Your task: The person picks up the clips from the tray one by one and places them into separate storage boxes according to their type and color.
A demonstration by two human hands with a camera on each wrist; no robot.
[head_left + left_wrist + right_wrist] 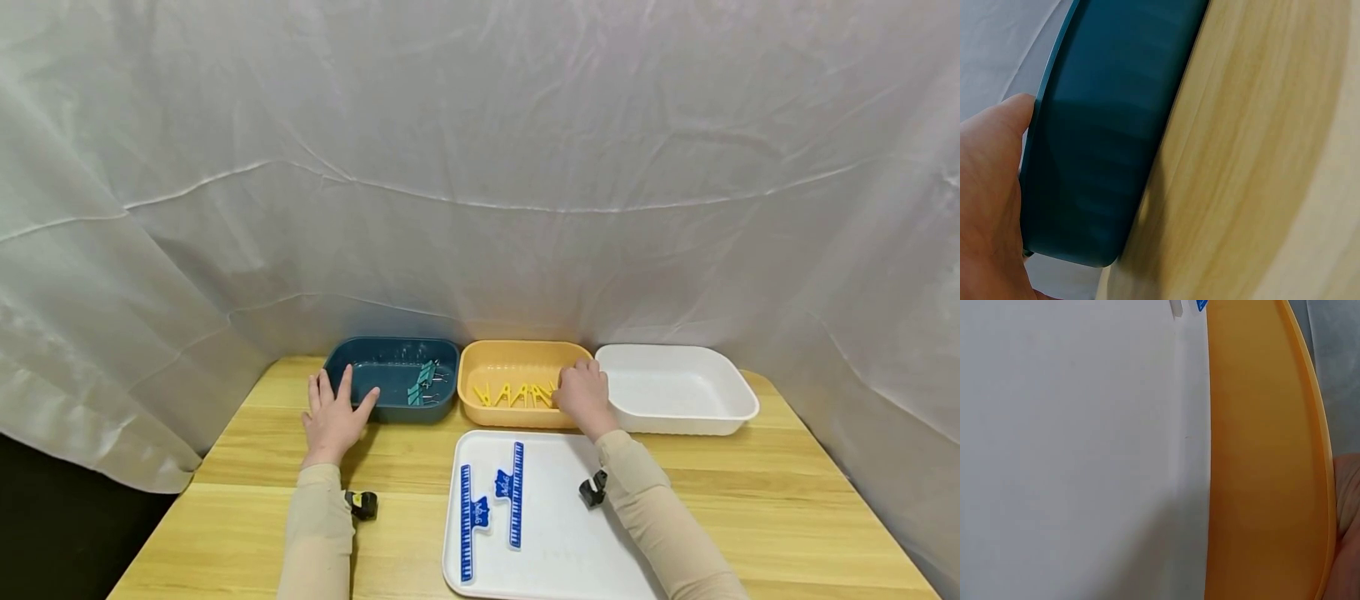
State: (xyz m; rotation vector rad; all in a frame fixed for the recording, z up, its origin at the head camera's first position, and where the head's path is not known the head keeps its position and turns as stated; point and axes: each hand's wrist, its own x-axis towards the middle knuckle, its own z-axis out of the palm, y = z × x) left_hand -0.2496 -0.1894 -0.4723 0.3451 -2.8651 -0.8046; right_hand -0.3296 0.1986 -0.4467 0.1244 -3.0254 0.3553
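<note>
My left hand (333,421) lies with spread fingers over the front left rim of the dark blue bin (367,408). Its thumb touches the rim in the left wrist view. Two teal binder clips (415,394) lie at that bin's right side. My right hand (585,398) reaches over the front right rim of the yellow bin (517,417), fingers bent down inside. A row of yellow clothespins (504,393) lies in this bin, the rightmost one right at my fingers. My right fingertips are hidden, so I cannot tell whether they pinch a clothespin.
A white bin (675,421) stands right of the yellow one. In front, a white tray (562,550) bears two blue piano-key-patterned clips (517,496) at its left side. A pale curtain (480,208) hangs behind the wooden table (225,533).
</note>
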